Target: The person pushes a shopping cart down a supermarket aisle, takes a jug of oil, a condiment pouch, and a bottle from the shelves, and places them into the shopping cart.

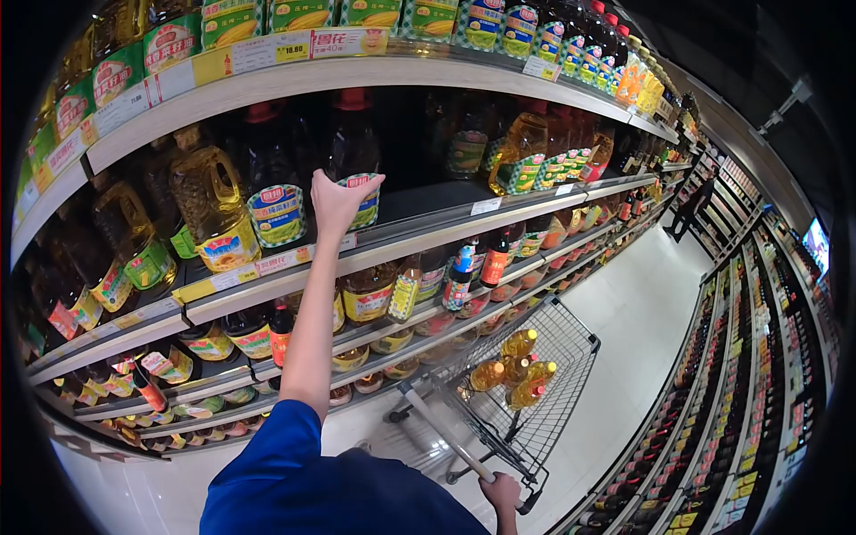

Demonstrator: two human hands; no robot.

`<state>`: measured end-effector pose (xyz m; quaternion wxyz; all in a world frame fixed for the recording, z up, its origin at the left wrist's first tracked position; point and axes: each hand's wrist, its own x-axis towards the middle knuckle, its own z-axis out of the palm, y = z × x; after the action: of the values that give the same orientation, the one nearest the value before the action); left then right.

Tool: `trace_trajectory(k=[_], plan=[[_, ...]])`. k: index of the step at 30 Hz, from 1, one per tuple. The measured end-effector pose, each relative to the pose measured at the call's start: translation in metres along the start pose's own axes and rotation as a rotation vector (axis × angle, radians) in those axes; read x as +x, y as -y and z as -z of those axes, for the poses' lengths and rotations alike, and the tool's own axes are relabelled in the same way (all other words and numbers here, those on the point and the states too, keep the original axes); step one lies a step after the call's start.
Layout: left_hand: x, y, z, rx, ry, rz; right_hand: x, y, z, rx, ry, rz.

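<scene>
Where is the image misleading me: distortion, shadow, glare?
Head view: fisheye bows the shelves, black rim all round; head view: deep shadow surrounds the bottle at the left hand; head view: glare streaks the floor.

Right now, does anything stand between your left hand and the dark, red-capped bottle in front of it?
Nothing visible does: the left hand spreads across the front of the dark, red-capped bottle, over its checked label.

My left hand (342,203) hides part of the label (366,210) on a red-capped bottle (353,138); the far person (693,209) is too small to make out.
</scene>
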<state>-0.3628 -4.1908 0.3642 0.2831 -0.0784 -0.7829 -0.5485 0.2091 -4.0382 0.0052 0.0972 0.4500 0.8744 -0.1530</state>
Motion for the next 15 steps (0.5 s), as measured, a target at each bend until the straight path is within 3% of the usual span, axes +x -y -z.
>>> trace_trajectory(k=[6, 10, 15], plan=[[-0.030, 0.007, -0.003, -0.234, -0.091, -0.331, 0.001, -0.001, -0.001, -0.021, 0.036, -0.030], [-0.042, 0.003, -0.006, -0.427, -0.041, -0.376, 0.000, -0.001, 0.000, -0.019, 0.033, -0.033], [-0.047, -0.009, 0.000, -0.409, -0.017, -0.392, 0.000, 0.001, 0.001, -0.027, 0.041, -0.035]])
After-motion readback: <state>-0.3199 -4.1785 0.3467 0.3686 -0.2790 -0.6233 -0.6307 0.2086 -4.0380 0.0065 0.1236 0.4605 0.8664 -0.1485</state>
